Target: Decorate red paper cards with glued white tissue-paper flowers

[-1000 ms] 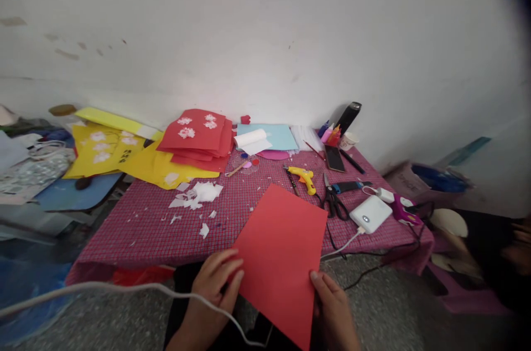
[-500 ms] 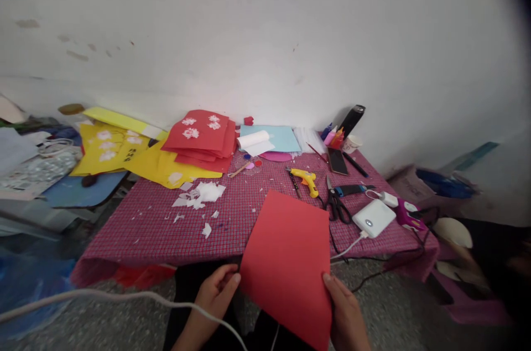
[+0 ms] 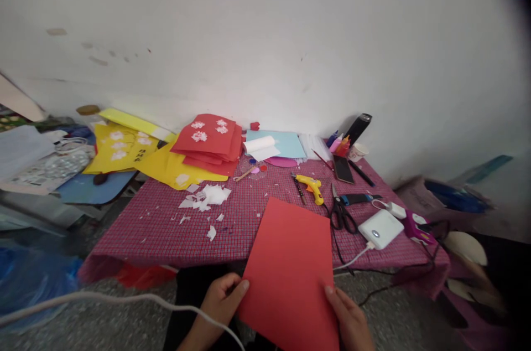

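I hold a plain red paper sheet (image 3: 290, 268) over the near edge of a low table with a red checked cloth (image 3: 166, 235). My left hand (image 3: 224, 298) pinches the sheet's lower left edge, fingers closed on it. My right hand (image 3: 350, 318) grips the lower right edge, thumb on top. Beyond the sheet lie a yellow glue gun (image 3: 310, 187), black scissors (image 3: 341, 212) and a white power bank (image 3: 380, 228).
A stack of red sheets with white flowers (image 3: 209, 140) and yellow sheets (image 3: 136, 154) lie at the back left. White paper scraps (image 3: 207, 196) dot the cloth. A phone (image 3: 343, 168), a black bottle (image 3: 357, 128) and glue tubes stand at the back right. A white cable (image 3: 103, 301) crosses below.
The red sheet and both hands have come lower and nearer to me. My left hand slid from flat on the sheet to pinching its edge. The view shifted a little.
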